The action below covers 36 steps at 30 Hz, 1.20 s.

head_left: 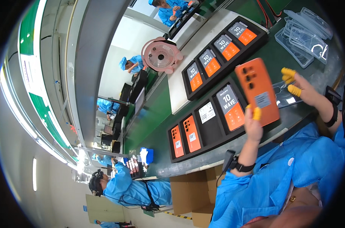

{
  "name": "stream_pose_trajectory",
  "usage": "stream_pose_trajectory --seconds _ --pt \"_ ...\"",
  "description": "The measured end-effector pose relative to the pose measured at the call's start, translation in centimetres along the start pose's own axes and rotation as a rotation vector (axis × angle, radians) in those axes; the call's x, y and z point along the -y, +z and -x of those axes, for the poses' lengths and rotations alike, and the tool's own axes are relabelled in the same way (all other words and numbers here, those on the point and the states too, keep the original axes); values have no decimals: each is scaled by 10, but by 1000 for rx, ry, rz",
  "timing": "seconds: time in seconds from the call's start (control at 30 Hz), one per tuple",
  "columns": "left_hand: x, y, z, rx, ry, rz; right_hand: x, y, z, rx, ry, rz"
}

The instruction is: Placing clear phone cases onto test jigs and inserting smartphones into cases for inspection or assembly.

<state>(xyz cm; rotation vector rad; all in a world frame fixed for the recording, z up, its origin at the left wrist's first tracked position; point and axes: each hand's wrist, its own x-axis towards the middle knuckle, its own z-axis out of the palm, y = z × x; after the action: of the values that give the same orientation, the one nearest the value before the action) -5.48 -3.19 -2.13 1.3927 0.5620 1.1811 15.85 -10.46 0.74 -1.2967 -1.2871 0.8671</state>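
1. Orange phone (260, 85) is raised in the left hand (253, 127), over the bench at the right end of the near black tray (211, 131).
2. The step in hand looks like holding up this single phone, back side showing; I judge that any next move calls for a steady pinch and keeping its lower edge clear of the tray.
3. Left grip: closed on the phone's lower left edge, with yellow finger covers on the fingertips. Right hand (304, 89): thumb and fingers spread wide, seemingly holding nothing, near a clear plastic piece (288, 99) on the bench.
4. The phone stands tilted, its top leaning left. Dark round lenses line the upper part of its back, and a pale printed label sits lower down. Its outline is slightly blurred.
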Motion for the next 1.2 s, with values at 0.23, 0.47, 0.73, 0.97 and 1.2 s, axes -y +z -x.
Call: stream_pose_trajectory --seconds 0.23,0.47,0.73,0.97,1.2 --pt "-11 37 -21 233 315 -1231 -5 -6 1 -278 -170 -73" --pt "-18 32 -29 534 89 -1283 23 -29 11 -62 -743 880" --pt "-17 39 -29 595 -46 -1244 4 -28 17 56 -180 965" --pt "-7 41 -15 455 -38 -1188 -3 -41 -11 298 -206 1095" --pt "-5 31 0 260 -31 -833 9 -28 -7 246 -319 1048"
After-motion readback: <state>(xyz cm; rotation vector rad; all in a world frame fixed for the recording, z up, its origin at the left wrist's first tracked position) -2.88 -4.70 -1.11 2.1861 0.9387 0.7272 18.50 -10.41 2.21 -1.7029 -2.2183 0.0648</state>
